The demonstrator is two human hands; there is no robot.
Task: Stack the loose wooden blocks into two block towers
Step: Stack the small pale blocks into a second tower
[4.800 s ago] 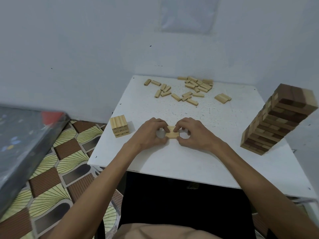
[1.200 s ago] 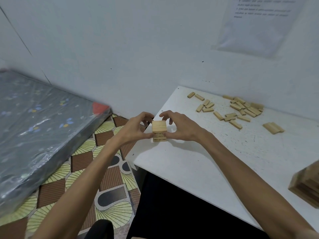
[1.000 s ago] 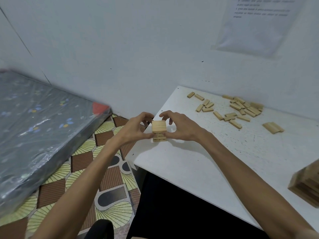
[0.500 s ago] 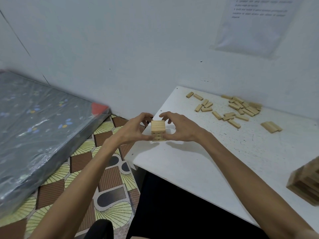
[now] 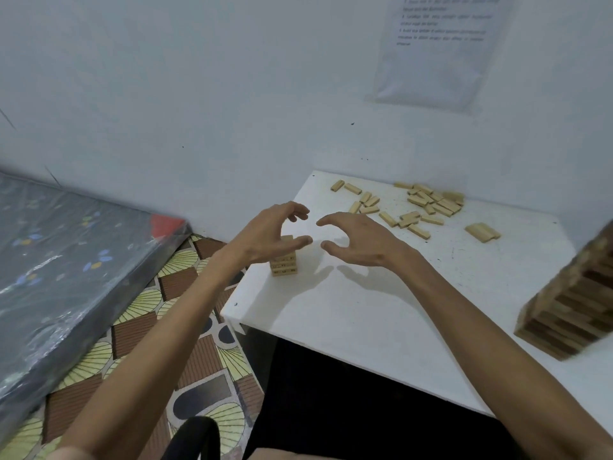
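Observation:
A short tower of light wooden blocks stands near the left corner of the white table. My left hand hovers just above and in front of it, fingers loosely curved, holding nothing and hiding the tower's top. My right hand floats to the tower's right, fingers spread and empty. Several loose blocks lie scattered at the table's far side, with a small pair of blocks further right. A taller tower of mixed dark and light blocks stands at the right edge, blurred.
A plastic-wrapped mattress lies left of the table on a patterned floor. White walls close the table's far and right sides, with a paper sheet taped up. A dark curved object sits at the bottom.
Both hands have let go of the short tower and drawn apart and upward. The tower now stands free on the table.

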